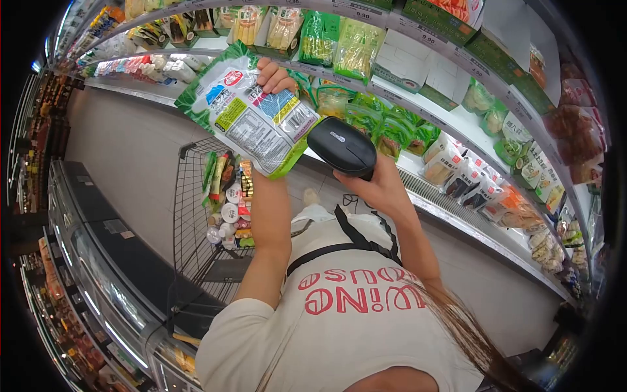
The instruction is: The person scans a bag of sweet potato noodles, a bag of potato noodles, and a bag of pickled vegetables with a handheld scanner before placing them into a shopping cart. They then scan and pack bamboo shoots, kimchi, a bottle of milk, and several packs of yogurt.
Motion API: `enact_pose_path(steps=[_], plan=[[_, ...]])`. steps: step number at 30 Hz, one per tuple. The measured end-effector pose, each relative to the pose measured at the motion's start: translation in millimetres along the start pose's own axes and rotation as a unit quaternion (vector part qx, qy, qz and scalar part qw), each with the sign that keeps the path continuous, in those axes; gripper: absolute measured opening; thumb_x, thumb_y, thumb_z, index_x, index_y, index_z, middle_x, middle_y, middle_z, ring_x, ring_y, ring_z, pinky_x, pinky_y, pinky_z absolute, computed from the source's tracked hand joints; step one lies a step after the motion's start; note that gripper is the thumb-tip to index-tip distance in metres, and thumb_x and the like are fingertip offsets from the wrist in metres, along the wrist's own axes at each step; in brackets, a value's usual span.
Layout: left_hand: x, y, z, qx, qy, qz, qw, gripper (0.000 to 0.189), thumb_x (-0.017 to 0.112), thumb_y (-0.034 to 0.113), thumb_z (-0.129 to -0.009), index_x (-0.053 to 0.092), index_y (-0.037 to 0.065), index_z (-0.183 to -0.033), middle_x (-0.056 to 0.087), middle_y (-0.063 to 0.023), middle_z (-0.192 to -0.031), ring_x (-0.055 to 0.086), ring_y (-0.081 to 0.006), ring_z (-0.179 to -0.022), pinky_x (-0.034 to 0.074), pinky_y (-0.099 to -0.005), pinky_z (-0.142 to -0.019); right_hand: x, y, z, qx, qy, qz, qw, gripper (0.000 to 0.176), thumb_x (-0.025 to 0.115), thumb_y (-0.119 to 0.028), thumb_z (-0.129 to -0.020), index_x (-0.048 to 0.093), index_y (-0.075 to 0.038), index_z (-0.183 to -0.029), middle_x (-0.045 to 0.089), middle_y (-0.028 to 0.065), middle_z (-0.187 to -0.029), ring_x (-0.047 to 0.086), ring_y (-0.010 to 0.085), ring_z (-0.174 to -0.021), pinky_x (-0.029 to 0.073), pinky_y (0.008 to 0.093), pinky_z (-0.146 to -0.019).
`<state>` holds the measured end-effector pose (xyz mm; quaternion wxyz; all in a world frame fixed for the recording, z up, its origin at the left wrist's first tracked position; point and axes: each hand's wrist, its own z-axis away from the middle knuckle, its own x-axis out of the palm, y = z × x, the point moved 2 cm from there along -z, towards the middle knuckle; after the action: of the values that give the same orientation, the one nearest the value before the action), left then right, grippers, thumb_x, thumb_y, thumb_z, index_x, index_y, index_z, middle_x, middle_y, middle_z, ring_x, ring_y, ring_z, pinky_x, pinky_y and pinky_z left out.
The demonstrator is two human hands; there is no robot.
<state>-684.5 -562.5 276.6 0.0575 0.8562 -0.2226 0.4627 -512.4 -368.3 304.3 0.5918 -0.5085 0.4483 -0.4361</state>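
A green and white food bag [251, 121] is in my left hand [275, 77], whose fingers curl over its upper right edge. The bag is tilted, its printed back with a barcode facing me. My right hand [382, 186] is closed around a black barcode scanner [341, 147]; the handle is mostly hidden beneath the head. The scanner's front end is right at the bag's right edge, close to the barcode. Below the bag, my left forearm passes in front of a wire shopping cart [186, 196].
Packed goods [235, 212] lie in the cart. Ahead and to the right, a refrigerated shelf [437, 127] carries bagged greens [366, 121] and white-labelled packs [454, 166]. Behind the cart on the left stands a dark display case [98, 228]. Grey floor [124, 140] shows between them.
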Motion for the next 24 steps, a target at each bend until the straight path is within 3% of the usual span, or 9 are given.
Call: enact_pose_path(steps=[9, 14, 15, 16, 19, 21, 22, 23, 24], plan=[[-1.7, 1.2, 8.3, 0.019, 0.003, -0.015, 1.0, 0.022, 0.054, 0.018, -0.097, 0.051, -0.001, -0.108, 0.053, -0.0058, -0.079, 0.051, -0.0158, -0.069, 0.043, -0.0291, -0.068, 10.4, -1.1, -16.2, 0.022, 0.0, 0.003, 1.0, 0.038, 0.075, -0.012, -0.078, 0.062, 0.002, -0.111, 0.069, 0.0089, -0.095, 0.06, 0.0094, -0.085, 0.049, 0.0265, -0.078], [7.1, 24.3, 54.0, 0.186, 0.208, -0.174, 0.944, 0.025, 0.05, 0.025, -0.099, 0.052, 0.003, -0.109, 0.054, -0.0083, -0.083, 0.055, -0.019, -0.076, 0.048, -0.0316, -0.073, 13.7, 17.1, -18.8, 0.072, 0.022, -0.018, 0.997, 0.028, 0.073, -0.01, -0.081, 0.065, 0.0, -0.106, 0.065, 0.0022, -0.084, 0.058, 0.0104, -0.071, 0.047, 0.0266, -0.066], [-7.8, 52.5, 74.8, 0.21, 0.309, -0.293, 0.88, 0.021, 0.05, 0.022, -0.099, 0.053, 0.004, -0.108, 0.057, -0.0082, -0.084, 0.057, -0.0204, -0.077, 0.051, -0.0344, -0.074, 11.2, 23.4, -18.4, 0.079, 0.03, -0.001, 0.996, 0.027, 0.072, -0.012, -0.081, 0.065, 0.0, -0.105, 0.065, 0.003, -0.084, 0.059, 0.0104, -0.071, 0.047, 0.0266, -0.067], [1.4, 56.0, 76.8, 0.313, 0.449, -0.342, 0.764, 0.018, 0.047, 0.017, -0.101, 0.053, 0.002, -0.107, 0.06, -0.008, -0.088, 0.059, -0.0211, -0.079, 0.052, -0.0359, -0.078, 8.7, 31.5, -17.6, 0.095, 0.025, 0.008, 0.995, 0.028, 0.072, -0.014, -0.081, 0.065, 0.0, -0.105, 0.065, 0.0033, -0.084, 0.059, 0.0105, -0.071, 0.047, 0.0264, -0.066], [-20.2, 111.6, 161.3, 0.38, 0.493, -0.395, 0.676, 0.018, 0.042, 0.006, -0.099, 0.055, -0.007, -0.104, 0.06, -0.0154, -0.109, 0.06, -0.0247, -0.099, 0.049, -0.0376, -0.092, 4.6, 55.5, -18.0, 0.137, 0.01, 0.042, 0.99, 0.031, 0.073, -0.019, -0.081, 0.065, 0.001, -0.104, 0.065, 0.0043, -0.083, 0.059, 0.0105, -0.07, 0.047, 0.026, -0.065], [-44.8, 161.9, 242.3, 0.438, 0.537, -0.428, 0.581, 0.015, 0.044, 0.004, -0.098, 0.055, -0.005, -0.099, 0.06, -0.0131, -0.103, 0.061, -0.0242, -0.095, 0.049, -0.0363, -0.091, 5.5, 68.5, -17.3, 0.163, -0.014, 0.077, 0.984, 0.033, 0.073, -0.021, -0.08, 0.065, 0.001, -0.103, 0.065, 0.0049, -0.083, 0.058, 0.0105, -0.07, 0.046, 0.0256, -0.063], [-22.3, 160.6, 257.7, 0.443, 0.616, -0.44, 0.48, 0.014, 0.044, 0.003, -0.096, 0.056, -0.004, -0.097, 0.06, -0.0106, -0.099, 0.06, -0.0229, -0.091, 0.05, -0.0354, -0.088, 6.2, 80.6, -18.1, 0.171, -0.027, 0.085, 0.981, 0.033, 0.073, -0.021, -0.08, 0.064, 0.001, -0.103, 0.064, 0.0044, -0.081, 0.058, 0.0103, -0.07, 0.045, 0.0258, -0.063], [-34.8, 185.3, 302.5, 0.462, 0.652, -0.418, 0.432, 0.01, 0.047, 0.002, -0.094, 0.056, -0.002, -0.091, 0.059, -0.0088, -0.093, 0.059, -0.0202, -0.086, 0.051, -0.0326, -0.084, 7.6, 94.6, -19.4, 0.18, -0.038, 0.093, 0.979, 0.033, 0.073, -0.021, -0.08, 0.063, 0.001, -0.103, 0.063, 0.0038, -0.08, 0.057, 0.01, -0.07, 0.045, 0.026, -0.063], [-31.2, 188.6, 316.3, 0.506, 0.652, -0.327, 0.461, 0.009, 0.047, -0.002, -0.091, 0.055, -0.004, -0.091, 0.059, -0.0099, -0.093, 0.059, -0.0206, -0.084, 0.051, -0.0338, -0.08, 11.2, 101.9, -21.2, 0.188, -0.049, 0.1, 0.976, 0.033, 0.073, -0.02, -0.08, 0.063, 0.001, -0.103, 0.063, 0.0033, -0.078, 0.056, 0.0097, -0.07, 0.044, 0.0261, -0.062]])
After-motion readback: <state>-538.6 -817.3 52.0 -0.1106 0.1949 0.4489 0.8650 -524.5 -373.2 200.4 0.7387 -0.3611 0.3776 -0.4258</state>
